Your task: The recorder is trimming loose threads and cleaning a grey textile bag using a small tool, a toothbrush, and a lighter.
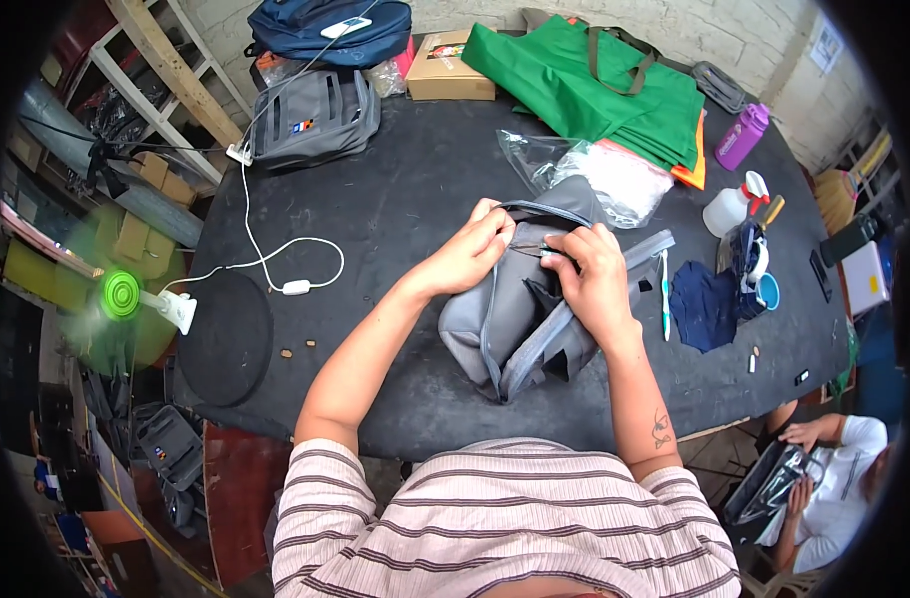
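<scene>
A grey fabric bag (465, 324) with zippered edges lies on the dark table in front of me, its upper opening spread. My left hand (467, 254) is closed on the rim of that opening, thumb and fingers pinching the zipper edge. At the opening's right side, my right hand (597, 279) is also closed, its thumb and forefinger pinched together. A small pale, teal-tinted bit shows between those fingertips, too small to name. Beside my right wrist, a toothbrush (664, 299) lies next to a piece of dark blue cloth (704, 307).
A green bag (585, 90) and clear plastic packaging (629, 184) lie beyond. Grey backpack (315, 120) and cardboard box (453, 68) stand at the back. Right: spray bottle (729, 209), purple bottle (742, 138). Left: white cable (259, 234), green fan (121, 296). Another person (844, 478) sits lower right.
</scene>
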Demonstrator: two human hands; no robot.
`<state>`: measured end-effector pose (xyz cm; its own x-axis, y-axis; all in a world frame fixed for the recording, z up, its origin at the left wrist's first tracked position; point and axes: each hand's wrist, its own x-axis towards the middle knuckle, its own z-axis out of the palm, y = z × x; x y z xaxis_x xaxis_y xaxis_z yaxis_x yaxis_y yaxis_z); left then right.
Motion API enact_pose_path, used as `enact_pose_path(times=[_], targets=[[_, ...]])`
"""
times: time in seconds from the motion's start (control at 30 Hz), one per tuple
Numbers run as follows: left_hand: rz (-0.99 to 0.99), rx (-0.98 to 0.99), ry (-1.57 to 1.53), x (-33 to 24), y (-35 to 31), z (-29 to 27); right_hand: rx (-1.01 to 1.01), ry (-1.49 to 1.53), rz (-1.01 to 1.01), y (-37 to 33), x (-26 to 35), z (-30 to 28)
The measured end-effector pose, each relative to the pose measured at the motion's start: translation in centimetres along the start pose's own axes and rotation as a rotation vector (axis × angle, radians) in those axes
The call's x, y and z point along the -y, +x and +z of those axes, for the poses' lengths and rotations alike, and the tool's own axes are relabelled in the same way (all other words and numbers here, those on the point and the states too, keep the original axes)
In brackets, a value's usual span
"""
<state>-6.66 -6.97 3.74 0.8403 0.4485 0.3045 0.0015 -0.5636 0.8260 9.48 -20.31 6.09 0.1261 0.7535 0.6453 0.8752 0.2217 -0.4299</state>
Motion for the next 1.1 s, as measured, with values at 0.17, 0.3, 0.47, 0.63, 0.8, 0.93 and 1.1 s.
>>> enact_pose_path(times=[0.17, 0.3, 0.47, 0.63, 0.8, 0.93, 1.1], targets=[[-0.04, 0.01, -0.012, -0.6, -0.2, 0.0, 0.004, -0.006, -0.041, 0.1, -0.2, 0.2], [0.0, -0.106, -0.028, -0.9, -0.3, -0.3, -0.073, 0.035, 0.002, 0.1, 0.1, 0.2], [0.131, -0.679, -0.338, -2.1, -1.9, -2.7, -0.313, 0.208, 0.047, 0.3, 0.0, -0.4], [-0.062, -0.465, -0.019, -7.2, -5.6, -0.1, -0.494, 0.482, 0.177, -0.2, -1.6, 1.0], [-0.06, -0.585, 0.075, -8.5, -4.6, -0.8, -0.783, 0.643, 0.05, 1.0, -0.9, -1.6], [0.029, -0.54, 0.201, -7.7, -3.5, -3.9, -0.911, 0.523, 0.117, -1.2, -4.2, -3.8], [-0.002, -0.567, 0.157, -4.7, -2.7, -5.7, -0.419, 0.059, 0.56, -11.4, -12.7, -1.1]])
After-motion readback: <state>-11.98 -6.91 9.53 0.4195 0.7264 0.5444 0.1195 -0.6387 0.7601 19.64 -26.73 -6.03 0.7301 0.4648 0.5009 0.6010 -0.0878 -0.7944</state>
